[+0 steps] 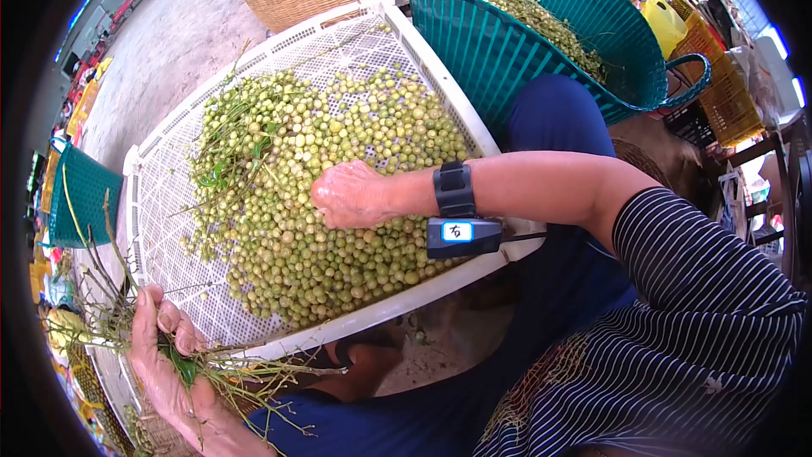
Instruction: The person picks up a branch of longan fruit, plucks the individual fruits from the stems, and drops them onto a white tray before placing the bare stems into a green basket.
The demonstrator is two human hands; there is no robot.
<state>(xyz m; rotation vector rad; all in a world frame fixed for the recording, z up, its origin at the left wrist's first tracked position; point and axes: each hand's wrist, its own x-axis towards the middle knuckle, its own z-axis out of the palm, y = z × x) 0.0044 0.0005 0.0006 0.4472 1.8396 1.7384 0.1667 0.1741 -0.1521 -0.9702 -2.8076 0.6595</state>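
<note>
Small round yellow-green fruits (338, 262) are spread over a white perforated plastic tray (161, 169). My right hand (351, 195) is over the middle of the fruits, its fingers curled in and turned away from view. Whatever it may hold is hidden. At the tray's near left corner, my left hand (173, 364) is closed around a bunch of thin, mostly bare stems (262, 368) with a few green leaves. Stems stick out on both sides of that hand. A cluster of fruits still on stalks (241, 131) lies at the tray's far left part.
A large teal woven basket (457, 51) with stemmed fruits inside stands beyond the tray's right side. Behind the tray is a wicker basket (296, 4) of green stems. Another teal basket (85, 195) stands at left. Yellow crates (727, 101) are stacked far right.
</note>
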